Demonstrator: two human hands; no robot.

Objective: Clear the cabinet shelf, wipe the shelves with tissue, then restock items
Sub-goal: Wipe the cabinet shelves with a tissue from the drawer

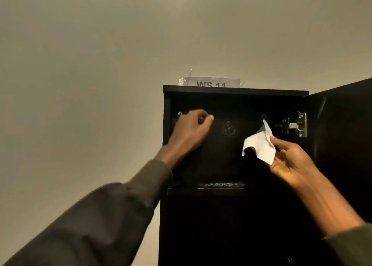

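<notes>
- Basically, nearest in view: two dark sleeves, the left sleeve (pixel 96 215) motion-blurred.
- Right hand (pixel 291 163) pinches a white tissue (pixel 260 145) between thumb and fingertips, held in the air in front of the upper compartment, touching no surface I can see.
- Tissue handling, my read: near weightless, limp, tears easily, grips well dry. One edge hold leaves it flapping; bunching it into a pad under flat fingers would wipe better.
- Left hand (pixel 191 128) is raised at the upper compartment's left side, fingers curled; blur means I cannot tell if it holds anything or touches the back panel.
- Shelf (pixel 221 187) front edge shows pale dust or debris, so likely the first spot to wipe.
- Cabinet (pixel 235 93) interior is black on black: corners, shelf depth and the lower compartment are unreadable. Upper shelf looks cleared, low confidence.
- Faint smudge (pixel 229 127) on the back panel; mark or residue, unclear.
- Door (pixel 342 145) stands open on the right, cut by the frame edge; metal hinge (pixel 296 124) visible.
- Paper label (pixel 211 82) behind the top edge reads "WS 11", bottom cropped by the cabinet.
</notes>
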